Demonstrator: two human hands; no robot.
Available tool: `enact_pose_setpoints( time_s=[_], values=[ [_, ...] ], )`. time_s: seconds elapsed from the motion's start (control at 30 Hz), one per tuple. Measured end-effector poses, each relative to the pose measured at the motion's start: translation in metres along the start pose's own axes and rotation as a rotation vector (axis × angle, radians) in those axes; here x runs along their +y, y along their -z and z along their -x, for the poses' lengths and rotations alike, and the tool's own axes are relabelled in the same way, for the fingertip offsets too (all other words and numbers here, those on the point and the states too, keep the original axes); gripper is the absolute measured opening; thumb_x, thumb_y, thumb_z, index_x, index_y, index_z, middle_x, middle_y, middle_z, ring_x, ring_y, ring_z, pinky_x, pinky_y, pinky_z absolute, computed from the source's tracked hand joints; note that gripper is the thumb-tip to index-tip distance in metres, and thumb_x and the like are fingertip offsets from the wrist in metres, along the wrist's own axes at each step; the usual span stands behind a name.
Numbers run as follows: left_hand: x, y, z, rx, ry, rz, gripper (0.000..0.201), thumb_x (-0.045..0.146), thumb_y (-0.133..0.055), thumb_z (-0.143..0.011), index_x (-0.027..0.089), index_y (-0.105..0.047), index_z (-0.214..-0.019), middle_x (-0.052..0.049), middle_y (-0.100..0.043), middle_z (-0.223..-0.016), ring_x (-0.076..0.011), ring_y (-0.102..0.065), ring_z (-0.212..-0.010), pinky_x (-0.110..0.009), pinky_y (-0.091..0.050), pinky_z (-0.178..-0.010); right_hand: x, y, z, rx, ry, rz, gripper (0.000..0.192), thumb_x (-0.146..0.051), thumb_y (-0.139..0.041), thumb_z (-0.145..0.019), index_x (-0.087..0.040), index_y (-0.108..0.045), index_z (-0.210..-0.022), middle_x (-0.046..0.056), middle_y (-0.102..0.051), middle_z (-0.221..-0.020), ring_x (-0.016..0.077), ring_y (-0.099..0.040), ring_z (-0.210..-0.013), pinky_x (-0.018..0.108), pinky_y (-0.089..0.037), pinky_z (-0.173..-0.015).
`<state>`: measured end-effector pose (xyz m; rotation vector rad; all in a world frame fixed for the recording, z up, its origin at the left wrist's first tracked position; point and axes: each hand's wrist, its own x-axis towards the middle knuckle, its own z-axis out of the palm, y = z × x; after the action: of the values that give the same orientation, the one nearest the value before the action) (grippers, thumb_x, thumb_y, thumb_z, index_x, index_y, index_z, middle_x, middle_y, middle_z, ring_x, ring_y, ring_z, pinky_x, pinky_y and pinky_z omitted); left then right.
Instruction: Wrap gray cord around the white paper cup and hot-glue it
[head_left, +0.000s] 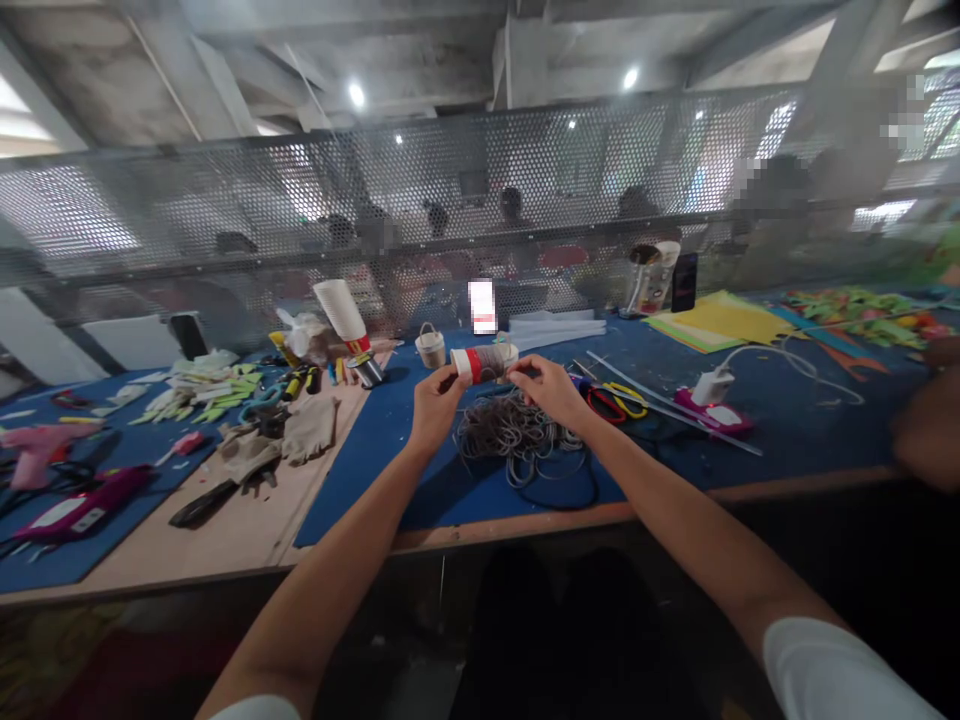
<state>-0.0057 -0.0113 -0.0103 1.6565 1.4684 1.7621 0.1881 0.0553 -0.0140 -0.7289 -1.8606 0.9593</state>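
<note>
A paper cup (475,366) lies sideways in the air above the table, red and white at its left end. Its right part looks grey, as if wound with cord. My left hand (436,402) is closed on the cup's left rim. At the cup's other end my right hand (551,388) is closed in a pinch, and what sits between its fingertips is too small to make out. Below both hands lies a tangled heap of grey cord (517,430). Just behind the cup stands a small paper cup with a handle (430,347).
Scissors (626,400) and a purple power strip (712,412) lie to the right. Stacked cups (341,308), work gloves (310,430) and a pink glue gun (37,450) are to the left. Metal mesh (420,200) rises behind. A co-worker's arm (930,430) shows at right.
</note>
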Motion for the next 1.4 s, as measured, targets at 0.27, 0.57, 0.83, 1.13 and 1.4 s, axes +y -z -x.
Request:
enact_pose_setpoints(
  time_s=[0.27, 0.57, 0.83, 1.13, 1.4],
  values=[
    [-0.002, 0.001, 0.0, -0.011, -0.033, -0.026, 0.031, 0.034, -0.058, -0.083, 0.011, -0.073, -0.098, -0.004, -0.073, -0.088, -0.0194, -0.063, -0.081, -0.028, -0.047, -0.077, -0.004, 0.0, 0.003, -0.002, -0.01, -0.001, 0.021, -0.036, -0.057, -0.085, -0.018, -0.062, -0.095, 0.002, -0.067, -0.09, 0.0089, -0.057, -0.05, 0.022, -0.047, -0.055],
    [0.002, 0.001, 0.001, -0.004, -0.015, 0.002, 0.03, 0.035, -0.059, -0.082, 0.013, -0.074, -0.096, -0.004, -0.072, -0.088, -0.0209, -0.062, -0.085, -0.028, -0.047, -0.078, -0.005, 0.0, 0.004, -0.01, 0.001, 0.019, 0.02, -0.036, -0.055, -0.086, -0.019, -0.061, -0.094, 0.002, -0.067, -0.09, 0.0092, -0.057, -0.051, 0.021, -0.046, -0.054],
    [-0.002, 0.0, 0.001, -0.007, -0.049, -0.022, 0.03, 0.034, -0.059, -0.083, 0.012, -0.073, -0.098, -0.004, -0.073, -0.089, -0.0197, -0.063, -0.083, -0.028, -0.047, -0.077, -0.002, -0.003, 0.004, 0.003, -0.008, 0.009, 0.021, -0.037, -0.056, -0.086, -0.019, -0.062, -0.096, 0.003, -0.068, -0.092, 0.0091, -0.056, -0.051, 0.022, -0.046, -0.055],
    [0.004, -0.001, 0.002, 0.0, -0.049, 0.017, 0.029, 0.035, -0.061, -0.082, 0.013, -0.074, -0.096, -0.004, -0.073, -0.09, -0.0204, -0.063, -0.084, -0.029, -0.047, -0.08, -0.002, -0.008, 0.004, -0.031, -0.011, -0.004, 0.02, -0.034, -0.056, -0.085, -0.019, -0.059, -0.098, 0.003, -0.066, -0.096, 0.0075, -0.058, -0.05, 0.021, -0.047, -0.052],
    [0.002, -0.001, 0.002, -0.001, -0.058, 0.029, 0.029, 0.035, -0.061, -0.083, 0.013, -0.073, -0.097, -0.003, -0.073, -0.09, -0.0199, -0.064, -0.085, -0.029, -0.047, -0.08, -0.004, -0.015, 0.001, -0.024, -0.186, -0.215, 0.02, -0.027, -0.065, -0.08, -0.019, -0.053, -0.093, -0.003, -0.062, -0.068, 0.0085, -0.056, -0.042, 0.02, -0.045, -0.041]
  ],
)
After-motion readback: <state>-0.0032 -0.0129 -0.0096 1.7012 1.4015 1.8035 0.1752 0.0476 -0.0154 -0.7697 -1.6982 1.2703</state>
